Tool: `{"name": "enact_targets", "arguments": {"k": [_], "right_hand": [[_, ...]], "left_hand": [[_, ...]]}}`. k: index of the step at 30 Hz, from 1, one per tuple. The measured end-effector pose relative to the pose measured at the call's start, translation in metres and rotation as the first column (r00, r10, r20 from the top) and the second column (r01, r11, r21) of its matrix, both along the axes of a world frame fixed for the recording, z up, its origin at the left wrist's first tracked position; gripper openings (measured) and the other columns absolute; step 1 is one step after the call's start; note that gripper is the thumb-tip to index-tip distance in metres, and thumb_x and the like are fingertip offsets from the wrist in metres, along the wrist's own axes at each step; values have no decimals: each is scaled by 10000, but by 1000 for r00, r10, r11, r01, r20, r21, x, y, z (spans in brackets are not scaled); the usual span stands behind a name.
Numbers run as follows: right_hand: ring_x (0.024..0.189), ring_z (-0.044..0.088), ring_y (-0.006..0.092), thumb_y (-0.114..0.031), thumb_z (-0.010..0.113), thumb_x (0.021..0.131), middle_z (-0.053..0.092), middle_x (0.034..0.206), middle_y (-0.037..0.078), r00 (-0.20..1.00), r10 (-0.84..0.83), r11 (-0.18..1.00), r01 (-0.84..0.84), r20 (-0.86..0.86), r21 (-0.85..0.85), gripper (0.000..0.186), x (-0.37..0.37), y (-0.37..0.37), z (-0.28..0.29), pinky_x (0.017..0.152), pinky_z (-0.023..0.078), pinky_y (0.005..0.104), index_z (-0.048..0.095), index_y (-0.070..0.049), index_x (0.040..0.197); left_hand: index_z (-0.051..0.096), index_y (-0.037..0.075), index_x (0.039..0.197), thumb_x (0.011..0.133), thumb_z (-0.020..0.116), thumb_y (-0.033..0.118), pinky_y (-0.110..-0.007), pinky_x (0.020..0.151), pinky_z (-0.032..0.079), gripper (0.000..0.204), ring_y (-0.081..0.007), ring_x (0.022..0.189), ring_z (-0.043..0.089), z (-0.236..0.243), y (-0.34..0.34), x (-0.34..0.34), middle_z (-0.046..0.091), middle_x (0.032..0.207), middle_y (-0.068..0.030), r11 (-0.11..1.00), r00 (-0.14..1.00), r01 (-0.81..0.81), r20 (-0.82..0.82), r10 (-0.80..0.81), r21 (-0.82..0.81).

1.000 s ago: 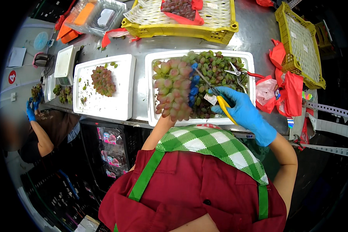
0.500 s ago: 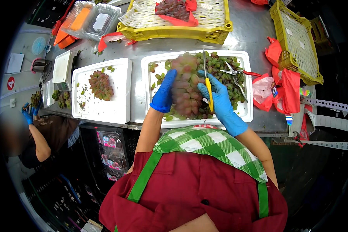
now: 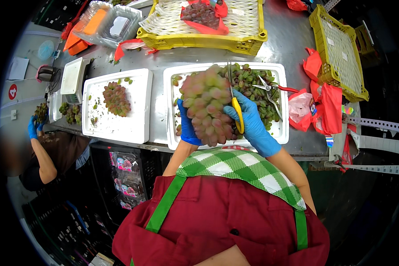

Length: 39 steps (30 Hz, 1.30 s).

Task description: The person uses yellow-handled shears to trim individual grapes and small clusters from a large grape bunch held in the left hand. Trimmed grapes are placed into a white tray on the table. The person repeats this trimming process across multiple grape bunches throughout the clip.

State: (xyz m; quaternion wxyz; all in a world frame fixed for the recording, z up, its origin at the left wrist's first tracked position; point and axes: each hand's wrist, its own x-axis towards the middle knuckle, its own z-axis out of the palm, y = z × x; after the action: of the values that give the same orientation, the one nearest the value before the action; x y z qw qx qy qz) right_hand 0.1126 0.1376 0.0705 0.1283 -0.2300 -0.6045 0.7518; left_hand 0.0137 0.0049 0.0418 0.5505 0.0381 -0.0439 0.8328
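My gloved left hand (image 3: 188, 125) holds a large pink-green grape bunch (image 3: 204, 101) from its left side, fingers partly hidden behind it. My gloved right hand (image 3: 254, 124) grips yellow-handled scissors (image 3: 237, 113), blades pointing away from me along the bunch's right side. Both are over a white foam tray (image 3: 167, 77) strewn with loose green and reddish grapes (image 3: 246, 76). Red-handled snips (image 3: 287, 88) lie at that tray's right, along with another metal tool (image 3: 275, 106). To the left, a second grape bunch (image 3: 117, 98) rests in another white tray (image 3: 141, 102).
Yellow crates (image 3: 201, 42) stand behind and at right (image 3: 361, 88). Red wrappers (image 3: 328, 108) lie right of the trays. Clear plastic containers (image 3: 125, 24) and a scale (image 3: 73, 75) are back left. A co-worker (image 3: 44, 159) in blue gloves handles grapes at far left. Black crates (image 3: 99, 186) are below.
The bunch has turned and shifted, uncovering my left hand at its side. The scissors swung from diagonal to nearly upright in the picture as my right hand moved left.
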Motion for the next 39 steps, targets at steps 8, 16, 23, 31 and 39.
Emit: {"name": "enact_targets", "arguments": {"k": [8, 16, 23, 31, 39], "right_hand": [[957, 537, 153, -74, 696, 720, 577, 1050, 101, 993, 118, 968, -119, 20, 221, 483, 1, 4, 52, 822, 441, 294, 516, -28, 1166], [901, 521, 110, -69, 647, 782, 538, 1014, 54, 987, 132, 964, -149, 91, 219, 523, 11, 16, 47, 795, 450, 240, 421, -48, 1253], [920, 525, 126, -53, 651, 774, 534, 1019, 58, 986, 165, 962, -162, 3, 219, 548, 8, 0, 49, 822, 450, 242, 404, -36, 1263], [746, 514, 76, -47, 685, 740, 562, 847, 22, 960, 228, 892, -273, 162, 361, 488, 25, 7, 70, 725, 468, 232, 503, -57, 1193], [602, 555, 201, -211, 723, 710, 587, 760, 118, 870, 383, 493, -477, 311, 728, 439, 30, 25, 112, 583, 460, 291, 566, -80, 1098]], "left_hand": [[279, 79, 1329, 880, 322, 514, -421, 959, 369, 627, -282, 1148, 426, -1, -13, -8, 387, 1296, -133, 973, 980, -100, -190, 61, -206], [279, 80, 1322, 871, 313, 536, -430, 943, 388, 643, -296, 1131, 437, 12, -11, -29, 398, 1278, -145, 948, 951, -168, -299, 83, -271], [261, 79, 1333, 882, 311, 513, -408, 933, 402, 627, -274, 1122, 440, 15, -8, -19, 382, 1290, -127, 929, 953, -193, -287, 100, -315], [352, 55, 1272, 896, 328, 475, -294, 770, 477, 564, -171, 914, 528, 62, 33, -2, 482, 1146, -111, 488, 507, -837, -687, 520, -247], [285, 58, 1317, 907, 242, 450, -402, 863, 456, 569, -276, 1069, 483, 38, -5, -17, 439, 1225, -155, 946, 961, -203, -238, 142, -252]]}}
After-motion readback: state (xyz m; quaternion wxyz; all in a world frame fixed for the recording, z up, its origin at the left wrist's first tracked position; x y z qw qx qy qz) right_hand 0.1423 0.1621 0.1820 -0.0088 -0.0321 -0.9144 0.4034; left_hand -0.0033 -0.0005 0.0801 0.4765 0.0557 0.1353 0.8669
